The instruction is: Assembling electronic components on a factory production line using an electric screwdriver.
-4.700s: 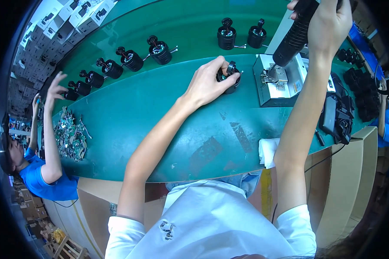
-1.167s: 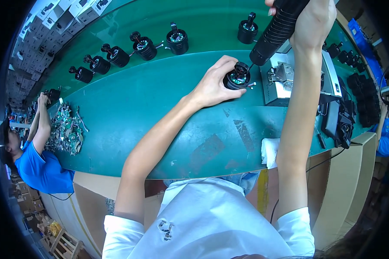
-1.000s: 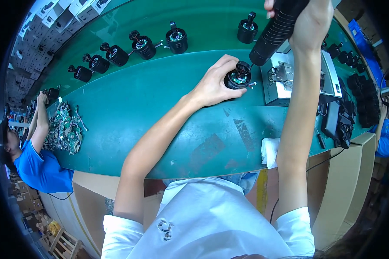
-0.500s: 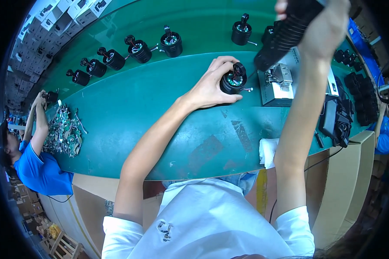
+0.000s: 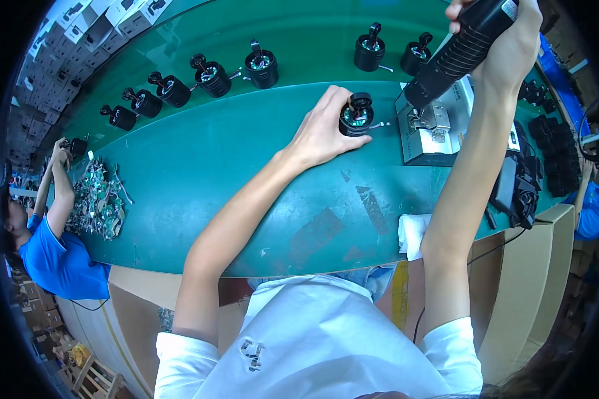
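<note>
My left hand is wrapped round a short black cylindrical housing on the green bench. Green circuit parts show inside its open top, a black ring-shaped piece stands up from it, and a thin wire sticks out to the right. My right hand grips a thick black electric screwdriver, tilted with its nose down to the left. That nose is over the metal pickup part of a silver screw feeder; whether the bit touches it I cannot tell.
Similar housings line the far green strip. Loose circuit boards are heaped at the left, beside a co-worker in a blue shirt. A white cloth sits at the front edge. Black adapters and stacked black parts are at right.
The screwdriver has moved slightly right, its nose now over the feeder's metal part and no longer blurred. My left hand and the housing have shifted slightly left and away from me.
</note>
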A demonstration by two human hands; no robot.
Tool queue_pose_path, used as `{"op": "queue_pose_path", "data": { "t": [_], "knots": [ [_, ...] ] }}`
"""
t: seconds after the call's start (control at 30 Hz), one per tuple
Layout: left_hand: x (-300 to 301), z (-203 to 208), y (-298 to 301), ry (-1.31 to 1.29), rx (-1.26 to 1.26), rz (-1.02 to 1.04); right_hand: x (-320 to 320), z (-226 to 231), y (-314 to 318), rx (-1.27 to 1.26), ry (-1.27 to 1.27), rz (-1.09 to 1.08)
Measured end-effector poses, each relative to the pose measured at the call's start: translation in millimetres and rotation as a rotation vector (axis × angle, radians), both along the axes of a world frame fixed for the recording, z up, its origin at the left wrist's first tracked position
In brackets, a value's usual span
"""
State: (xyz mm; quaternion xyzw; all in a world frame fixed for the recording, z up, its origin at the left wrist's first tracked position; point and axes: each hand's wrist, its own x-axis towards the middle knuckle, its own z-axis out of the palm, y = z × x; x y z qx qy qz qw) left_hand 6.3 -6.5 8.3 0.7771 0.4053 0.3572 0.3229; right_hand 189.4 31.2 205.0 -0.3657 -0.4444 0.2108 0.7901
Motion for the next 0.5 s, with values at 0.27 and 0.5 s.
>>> {"op": "queue_pose_path", "data": {
  "t": [0.27,0.5],
  "knots": [
    [1.9,-3.0,1.8,0.031,0.137,0.106,-34.3,-8.3,-8.8,-0.004,0.09,0.108],
    [-6.0,-3.6,3.7,0.064,0.073,0.087,-58.3,-15.7,-12.1,-0.02,0.083,0.199]
  ]
}}
